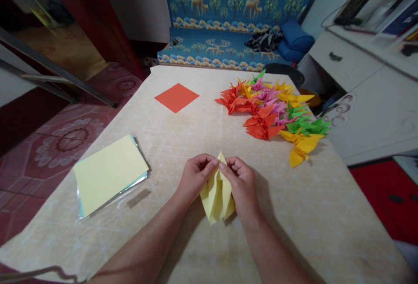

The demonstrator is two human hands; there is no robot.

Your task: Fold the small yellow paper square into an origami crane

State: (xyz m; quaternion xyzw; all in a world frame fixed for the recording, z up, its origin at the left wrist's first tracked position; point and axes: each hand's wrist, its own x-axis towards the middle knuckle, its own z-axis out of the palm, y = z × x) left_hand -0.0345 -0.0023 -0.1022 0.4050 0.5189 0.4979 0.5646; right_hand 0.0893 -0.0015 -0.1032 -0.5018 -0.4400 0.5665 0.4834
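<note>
A partly folded sheet of pale yellow origami paper (217,197) is held over the near middle of the table, its narrow tip pointing away from me. My left hand (198,171) pinches its left edge close to the tip, thumb on top. On the opposite edge, my right hand (240,178) grips it the same way, fingers curled. Between the hands the paper opens into loose pleated flaps that widen toward me. The fingertips beneath the paper are partly hidden.
Folded paper cranes (263,120) in red, pink, green and orange cluster at the table's far right. A red paper square (176,97) lies farther back. At left rests a stack of pale yellow paper (111,173) in clear wrapping. A blue patterned sofa (225,35) stands behind the table.
</note>
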